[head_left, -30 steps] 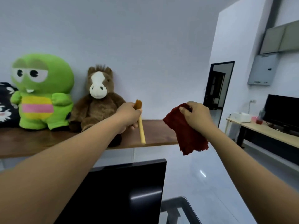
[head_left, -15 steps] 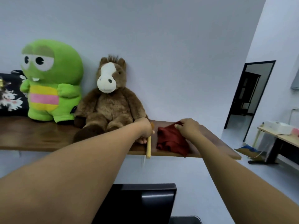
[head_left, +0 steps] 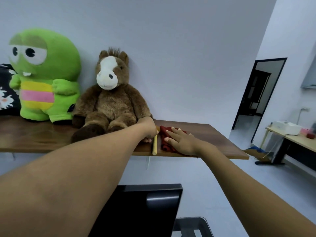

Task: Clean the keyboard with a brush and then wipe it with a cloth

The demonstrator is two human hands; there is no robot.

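Note:
The brush lies on the wooden shelf, its pale wooden handle pointing toward me and its bristle end hidden under my left hand. That hand's fingers curl round the brush's far end. Just right of it the dark red cloth lies crumpled on the shelf. My right hand rests flat on the cloth with straight fingers. No keyboard is in view.
A brown horse plush sits on the shelf right beside my left hand, with a green frog plush further left. A black monitor stands below the shelf. A desk and a doorway lie to the right.
Both hands came down from mid-air onto the shelf. The brush now lies on the wood, and my right hand went from pinching the cloth to lying flat on it.

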